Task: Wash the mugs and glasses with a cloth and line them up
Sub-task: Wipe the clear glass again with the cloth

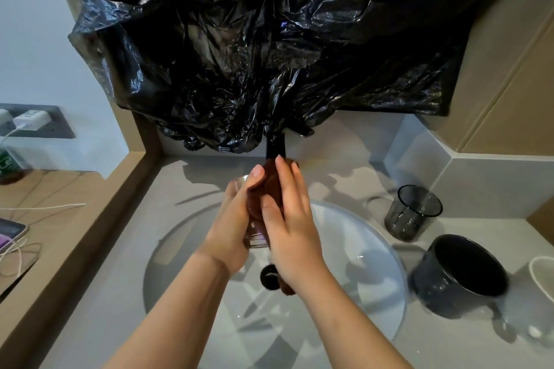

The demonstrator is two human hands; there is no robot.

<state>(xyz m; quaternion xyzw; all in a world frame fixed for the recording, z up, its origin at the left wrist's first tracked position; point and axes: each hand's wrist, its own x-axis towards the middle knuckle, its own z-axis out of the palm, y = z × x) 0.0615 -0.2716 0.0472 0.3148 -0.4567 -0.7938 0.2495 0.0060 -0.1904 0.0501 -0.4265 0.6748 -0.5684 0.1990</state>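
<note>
Here, your left hand (pixel 229 228) curls round the clear glass (pixel 254 240) over the sink (pixel 362 237), while your right hand (pixel 295 231) clasps the brown cloth (pixel 271 178) against it.

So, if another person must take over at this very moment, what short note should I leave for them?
Left hand: grips the clear drinking glass over the round white sink basin.
Right hand: holds the brown cloth against that glass, fingers laid along it.
The smoky grey glass tumbler and the dark round mug stand on the grey counter, right of the basin.
Done: wiping of the clear glass is under way. Whether the other two are washed cannot be told.
Left: finish this glass and set it in line with them.
</note>
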